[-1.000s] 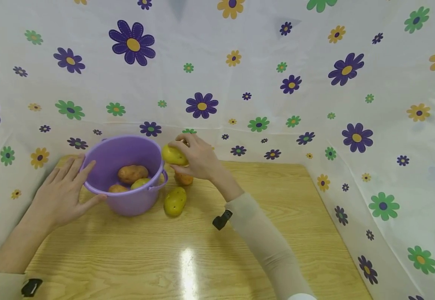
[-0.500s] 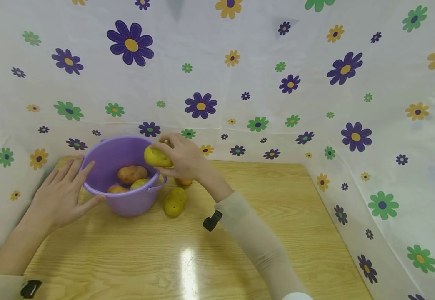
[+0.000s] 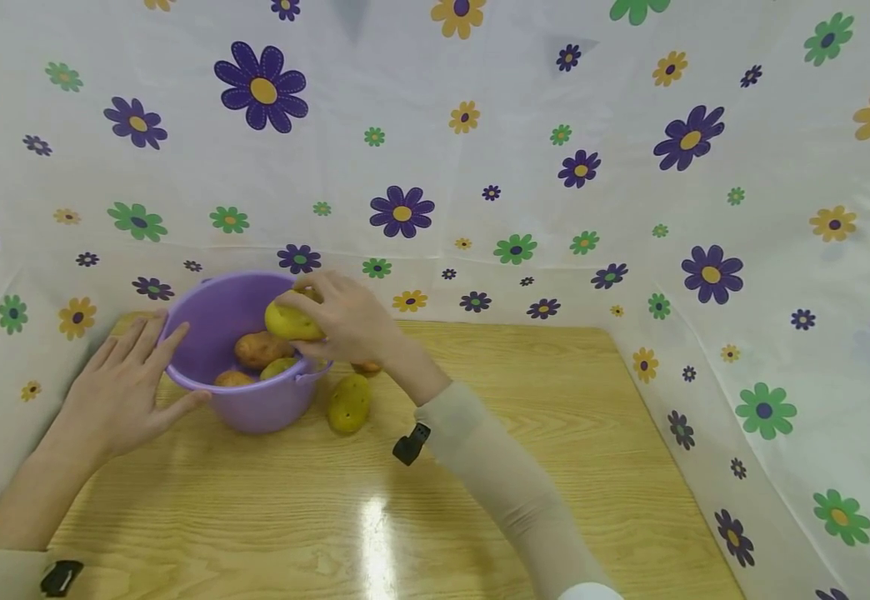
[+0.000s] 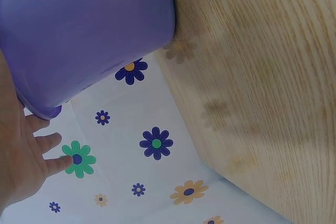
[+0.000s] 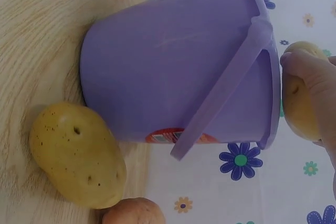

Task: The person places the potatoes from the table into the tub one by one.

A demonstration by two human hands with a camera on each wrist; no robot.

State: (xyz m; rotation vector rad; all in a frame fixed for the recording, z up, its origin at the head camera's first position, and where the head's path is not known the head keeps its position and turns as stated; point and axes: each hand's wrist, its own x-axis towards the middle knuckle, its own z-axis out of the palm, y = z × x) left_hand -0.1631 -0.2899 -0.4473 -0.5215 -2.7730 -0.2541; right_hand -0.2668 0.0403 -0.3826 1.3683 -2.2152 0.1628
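Around the far side and flanks of the table, from nine through twelve to three o'clock, hangs white cloth [image 3: 555, 92] printed with daisies. The wooden table [image 3: 525, 533] carries, toward ten o'clock, an upright purple bucket [image 3: 258, 410]; its handle [image 5: 226, 87] hangs down the outer wall. A beige sleeve [image 3: 498, 471] crosses above the table from five o'clock.

The hands are well apart. The left hand [image 3: 120, 383], at the bucket's nine o'clock, lies against the rim with fingers spread, gripping nothing. The right hand [image 3: 348, 321], toward two o'clock, is clamped on a yellow potato [image 3: 288, 320] just over the rim, covering part of it.

Inside the bucket, two brown potatoes [image 3: 261, 348] and a yellow-green one [image 3: 276, 367] show, partly hidden by the near wall. Outside, a speckled yellow potato [image 3: 349, 404] lies just beside the bucket at four o'clock; near three, a reddish-brown potato [image 3: 367, 367] is mostly screened by the right hand. Behind the handle is a red label [image 5: 161, 136].
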